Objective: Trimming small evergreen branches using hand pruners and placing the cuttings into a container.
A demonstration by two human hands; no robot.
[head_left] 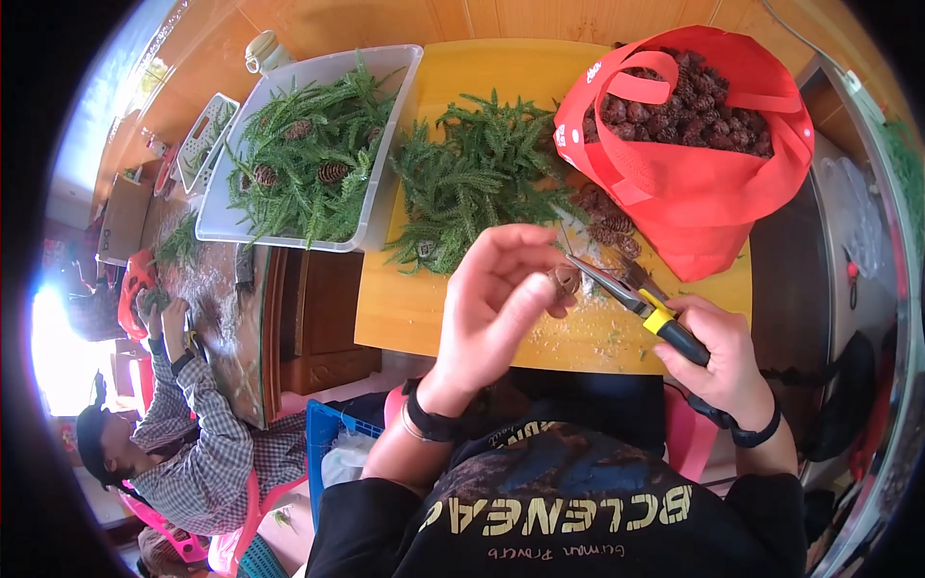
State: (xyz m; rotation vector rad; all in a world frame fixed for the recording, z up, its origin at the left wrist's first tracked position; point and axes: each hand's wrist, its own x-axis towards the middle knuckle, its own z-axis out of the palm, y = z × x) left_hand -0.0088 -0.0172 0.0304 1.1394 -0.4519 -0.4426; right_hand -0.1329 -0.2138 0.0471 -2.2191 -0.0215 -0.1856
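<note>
Between the thumb and fingers of my left hand (pixel 506 299) is a small brown pine cone (pixel 565 280). A thin wire (pixel 565 237) rises from beside it. My right hand (pixel 721 349) grips a pair of long-nose pliers (pixel 644 310) with black and yellow handles. The plier tips meet the wire just above the cone; whether the jaws are closed on it is too small to tell. Behind my hands, green artificial pine sprigs (pixel 487 178) lie heaped on the yellow table (pixel 414 313). Loose pine cones (pixel 609 229) lie to their right.
At the back right stands a red bag (pixel 674 207) full of pine cones (pixel 708 111). A clear plastic bin (pixel 378 207) at the left holds green sprigs and cones. Farther left, a person in a checked shirt (pixel 207 482) works at another table (pixel 226 337). A blue crate (pixel 326 433) stands by my left arm.
</note>
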